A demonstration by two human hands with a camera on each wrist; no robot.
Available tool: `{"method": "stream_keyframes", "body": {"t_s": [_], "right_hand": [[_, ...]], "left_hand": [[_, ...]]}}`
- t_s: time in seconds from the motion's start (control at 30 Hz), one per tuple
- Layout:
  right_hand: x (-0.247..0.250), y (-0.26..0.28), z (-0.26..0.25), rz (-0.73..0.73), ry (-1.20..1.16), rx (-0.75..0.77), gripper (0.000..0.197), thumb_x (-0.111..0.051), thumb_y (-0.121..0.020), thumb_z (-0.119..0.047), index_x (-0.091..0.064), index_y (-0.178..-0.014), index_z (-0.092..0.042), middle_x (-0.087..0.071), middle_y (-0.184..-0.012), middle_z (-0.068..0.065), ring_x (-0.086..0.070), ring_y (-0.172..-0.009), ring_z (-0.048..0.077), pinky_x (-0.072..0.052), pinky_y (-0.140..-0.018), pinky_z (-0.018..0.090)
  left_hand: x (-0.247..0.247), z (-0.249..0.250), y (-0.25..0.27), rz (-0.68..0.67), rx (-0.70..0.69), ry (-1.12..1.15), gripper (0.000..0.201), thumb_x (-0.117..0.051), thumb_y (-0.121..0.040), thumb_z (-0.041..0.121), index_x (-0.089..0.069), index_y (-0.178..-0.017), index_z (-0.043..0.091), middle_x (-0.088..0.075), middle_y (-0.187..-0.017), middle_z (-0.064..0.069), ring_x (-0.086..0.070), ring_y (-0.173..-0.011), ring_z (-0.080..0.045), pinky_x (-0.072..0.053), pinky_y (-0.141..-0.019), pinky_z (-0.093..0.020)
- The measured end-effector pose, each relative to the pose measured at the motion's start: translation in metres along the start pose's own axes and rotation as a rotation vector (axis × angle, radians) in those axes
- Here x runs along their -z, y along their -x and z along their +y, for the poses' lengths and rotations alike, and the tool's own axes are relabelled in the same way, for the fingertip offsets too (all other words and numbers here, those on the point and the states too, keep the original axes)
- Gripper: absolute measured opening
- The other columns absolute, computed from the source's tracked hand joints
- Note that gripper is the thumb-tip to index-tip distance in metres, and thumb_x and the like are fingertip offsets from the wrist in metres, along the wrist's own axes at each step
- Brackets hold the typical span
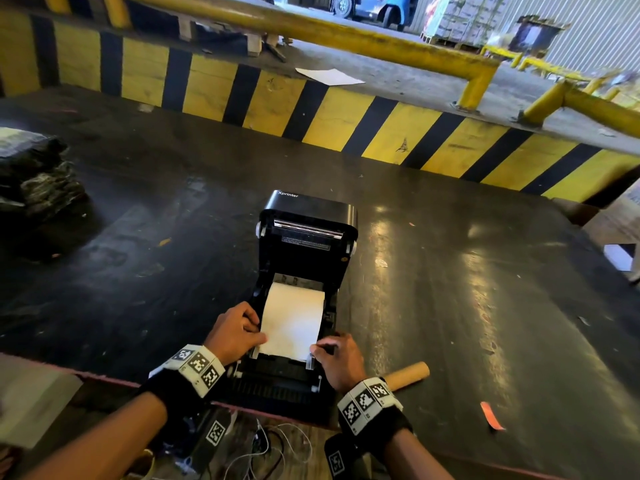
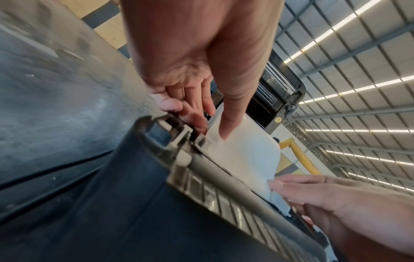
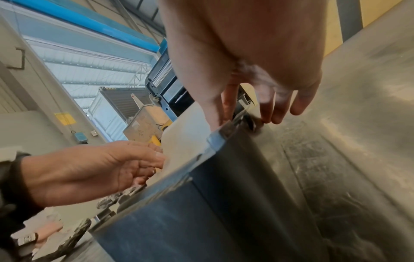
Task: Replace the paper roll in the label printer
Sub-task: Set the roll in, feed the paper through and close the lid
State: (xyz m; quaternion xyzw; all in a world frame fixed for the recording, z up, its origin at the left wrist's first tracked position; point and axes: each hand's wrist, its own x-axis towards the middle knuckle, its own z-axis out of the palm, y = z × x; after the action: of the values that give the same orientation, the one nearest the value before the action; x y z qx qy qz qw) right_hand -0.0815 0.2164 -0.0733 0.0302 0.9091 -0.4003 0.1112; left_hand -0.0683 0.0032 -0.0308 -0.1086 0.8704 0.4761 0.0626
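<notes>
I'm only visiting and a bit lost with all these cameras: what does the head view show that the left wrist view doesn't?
Only the head view shows the cardboard tube lying on the table right of the label printer, plus the red scrap. Only the left wrist view shows the left hand fingertips up close on the paper's edge, and the roof lights. Both show the white paper, the open lid and the right hand.

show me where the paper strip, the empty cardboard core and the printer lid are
paper strip [image 1: 292, 322], head view, middle of the white sheet
empty cardboard core [image 1: 410, 374], head view, midway along the brown tube
printer lid [image 1: 308, 211], head view, raised black cover's upper face
</notes>
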Motion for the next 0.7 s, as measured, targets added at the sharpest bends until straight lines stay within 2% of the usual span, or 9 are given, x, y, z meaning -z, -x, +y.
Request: {"method": "stream_keyframes", "body": {"t_s": [0.07, 0.17, 0.27, 0.37, 0.5, 0.6, 0.7], "right_hand": [[-0.002, 0.000, 0.001, -0.006, 0.005, -0.017, 0.009, -0.066, -0.077, -0.044, -0.069, -0.070, -0.040, -0.063, -0.120, 0.003, -0.056, -0.112, 0.022, -0.041, -0.099, 0.043], [-0.008, -0.002, 0.005, 0.016, -0.057, -0.001, 0.016, -0.063, -0.066, -0.054, -0.068, -0.066, -0.039, -0.068, -0.104, 0.001, -0.063, -0.096, 0.020, -0.048, -0.092, 0.045], [-0.012, -0.003, 0.006, 0.015, -0.039, -0.020, 0.016, -0.063, -0.067, -0.051, -0.066, -0.057, -0.038, -0.069, -0.095, 0.000, -0.063, -0.092, 0.020, -0.049, -0.088, 0.040], [-0.008, -0.005, 0.003, -0.004, -0.022, -0.028, 0.016, -0.062, -0.066, -0.049, -0.066, -0.057, -0.037, -0.071, -0.090, 0.000, -0.065, -0.084, 0.018, -0.050, -0.086, 0.039], [0.004, -0.002, -0.006, -0.037, 0.005, -0.032, 0.021, -0.067, -0.074, -0.039, -0.064, -0.054, -0.034, -0.069, -0.071, -0.011, -0.065, -0.080, 0.014, -0.048, -0.082, 0.033], [0.005, 0.000, -0.006, -0.056, -0.053, -0.025, 0.016, -0.064, -0.068, -0.047, -0.068, -0.056, -0.037, -0.068, -0.061, -0.016, -0.067, -0.080, 0.014, -0.049, -0.087, 0.039], [0.000, -0.003, 0.000, -0.056, -0.065, 0.007, 0.013, -0.061, -0.064, -0.051, -0.069, -0.059, -0.042, -0.070, -0.067, -0.013, -0.067, -0.080, 0.016, -0.050, -0.088, 0.045]], "left_hand": [[-0.001, -0.001, -0.002, 0.004, 0.007, 0.003, 0.031, -0.081, -0.069, 0.017, -0.052, -0.080, 0.013, -0.072, -0.071, -0.008, -0.066, -0.066, -0.020, -0.050, -0.060, -0.029], [-0.003, 0.000, -0.003, -0.015, -0.005, -0.040, 0.033, -0.081, -0.069, 0.014, -0.049, -0.076, 0.016, -0.069, -0.063, -0.004, -0.063, -0.061, -0.018, -0.052, -0.062, -0.032], [-0.003, 0.002, -0.005, -0.033, -0.012, -0.098, 0.036, -0.082, -0.067, 0.011, -0.047, -0.072, 0.020, -0.067, -0.061, -0.002, -0.063, -0.059, -0.017, -0.054, -0.064, -0.034], [-0.003, 0.000, -0.007, -0.001, -0.015, -0.095, 0.034, -0.081, -0.067, 0.010, -0.048, -0.071, 0.020, -0.068, -0.060, -0.002, -0.065, -0.060, -0.016, -0.053, -0.062, -0.031], [-0.001, -0.001, -0.008, 0.013, -0.002, -0.071, 0.027, -0.078, -0.068, 0.004, -0.053, -0.074, 0.013, -0.071, -0.065, -0.009, -0.067, -0.067, -0.021, -0.056, -0.067, -0.035], [0.002, 0.002, -0.012, -0.067, 0.038, -0.120, 0.030, -0.078, -0.066, 0.002, -0.053, -0.073, 0.015, -0.073, -0.075, -0.012, -0.069, -0.072, -0.024, -0.059, -0.073, -0.040], [0.006, 0.003, -0.017, -0.122, 0.058, -0.154, 0.029, -0.079, -0.063, 0.003, -0.055, -0.073, 0.014, -0.072, -0.079, -0.014, -0.070, -0.075, -0.027, -0.059, -0.075, -0.042]]}}
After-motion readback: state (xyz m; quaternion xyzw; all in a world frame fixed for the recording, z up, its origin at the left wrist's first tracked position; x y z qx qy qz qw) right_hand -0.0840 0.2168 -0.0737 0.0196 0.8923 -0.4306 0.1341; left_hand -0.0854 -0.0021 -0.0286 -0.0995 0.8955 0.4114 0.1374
